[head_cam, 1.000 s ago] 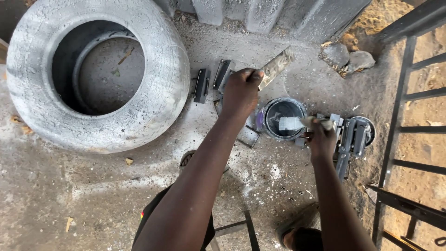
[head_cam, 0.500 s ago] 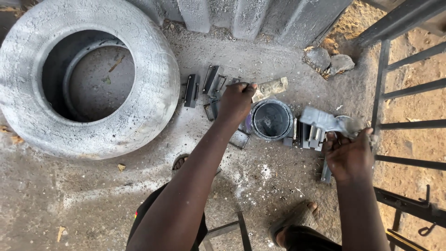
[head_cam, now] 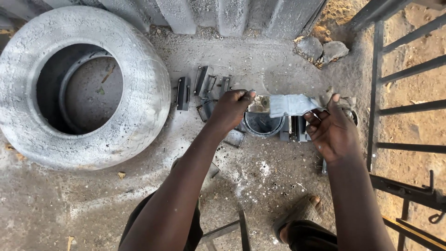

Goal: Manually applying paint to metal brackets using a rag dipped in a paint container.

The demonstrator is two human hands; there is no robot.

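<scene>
You hold a grey strip (head_cam: 291, 105) level between both hands, above a round can (head_cam: 263, 124) that stands on the dusty floor (head_cam: 93, 200). Your left hand (head_cam: 231, 110) pinches the strip's shiny left end; your right hand (head_cam: 331, 131) grips the crumpled right end with the fingers curled under it. The strip's long axis runs left to right, straight across the line of your forearms, so each hand has one end and neither is nearer its middle. The can lies just below and between the hands, slightly closer to the left. Dark metal pieces (head_cam: 183, 93) lie on the floor beside the left hand, a large dusty tyre (head_cam: 144, 93) farther left, and a metal railing (head_cam: 385, 111) to the right.
</scene>
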